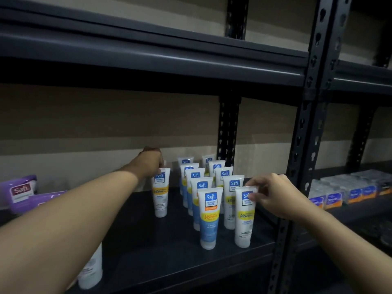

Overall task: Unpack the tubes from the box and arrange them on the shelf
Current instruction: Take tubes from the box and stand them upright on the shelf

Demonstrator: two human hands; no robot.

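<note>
Tubes [209, 219] stand cap-down in two close rows on the dark shelf [148, 251]. The right hand [275, 196] pinches the flat top edge of the front right tube [244, 223], fingers [255, 196] curled round it. The left hand [150, 164] reaches further back and grips the top of a lone tube [161, 198], which stands apart to the left of the rows. Purple packs [19, 192] lie at the shelf's far left.

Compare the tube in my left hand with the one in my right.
The left tube, gripped by the left hand, stands alone, farther back; the right tube, pinched by the right hand, fronts a row near the shelf edge. Both are white, yellow-banded, cap down.
</note>
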